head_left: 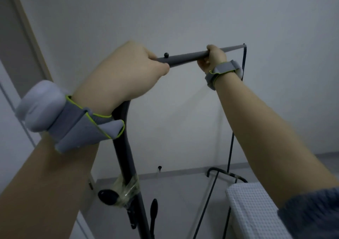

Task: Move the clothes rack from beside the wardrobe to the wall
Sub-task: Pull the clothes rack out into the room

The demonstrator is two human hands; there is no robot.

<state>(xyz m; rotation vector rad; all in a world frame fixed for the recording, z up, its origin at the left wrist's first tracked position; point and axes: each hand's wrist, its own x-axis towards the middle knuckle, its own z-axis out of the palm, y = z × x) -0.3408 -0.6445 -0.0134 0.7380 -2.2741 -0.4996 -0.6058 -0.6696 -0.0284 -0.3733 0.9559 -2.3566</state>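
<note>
The clothes rack (185, 57) is a dark grey metal frame with a horizontal top bar, a thick near upright wrapped with clear tape low down, and a thin far upright at the right. My left hand (126, 73) is closed around the near end of the top bar, above the thick upright. My right hand (213, 58) grips the same bar farther along, close to the far corner. Both wrists wear grey bands with a white module. The plain white wall (183, 14) stands right behind the rack.
A wooden door frame or wardrobe edge (22, 36) runs down the left side. A white textured bed or mattress corner (253, 207) sits at lower right beside the rack's foot. A grey skirting board (174, 172) lines the wall's base.
</note>
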